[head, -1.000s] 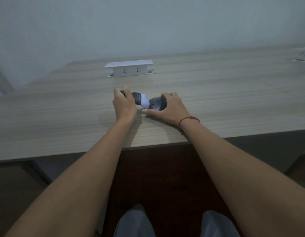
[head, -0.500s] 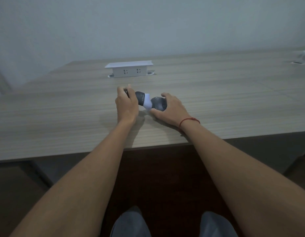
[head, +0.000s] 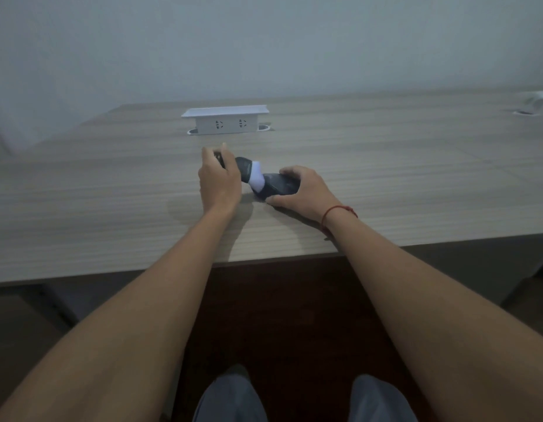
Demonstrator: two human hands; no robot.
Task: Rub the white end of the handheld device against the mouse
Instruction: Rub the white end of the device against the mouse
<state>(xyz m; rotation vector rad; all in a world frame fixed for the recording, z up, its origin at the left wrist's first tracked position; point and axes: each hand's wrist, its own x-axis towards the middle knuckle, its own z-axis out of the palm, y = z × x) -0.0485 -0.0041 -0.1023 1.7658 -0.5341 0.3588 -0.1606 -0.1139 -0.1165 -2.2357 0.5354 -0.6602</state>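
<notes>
A: Both hands have slid a touch rightward since a second ago, and the white tip now sits lower against the mouse's left flank.

B: Start at the left for me.

A: The left hand (head: 219, 180) is curled tight around the dark grey handheld device with the white rounded end (head: 245, 169), fingers wrapped over its body, the device angled down and to the right. That white end (head: 257, 179) is touching the left edge of the black, low, glossy plastic mouse (head: 279, 185).

B: And the right side?

A: The right hand (head: 305, 190) clamps the mouse from above and behind, fingers arched over its far side, thumb on the near edge, pinning it on the desk. There's a thin red string bracelet (head: 337, 212) on that wrist.

B: How far along?

A: I'd say mid-rub: contact is made, strokes look under way. How much of the shell has been covered, I can't tell.

B: The setting?

A: A pale wood-grain laminate desk (head: 112, 214), bare near the hands. Farther off, a white pop-up socket box (head: 225, 120) stands raised, well apart from the action. At the far right, another white fitting (head: 539, 99), blurred. Behind it all, a plain grey wall (head: 264, 41); the light is dim.
</notes>
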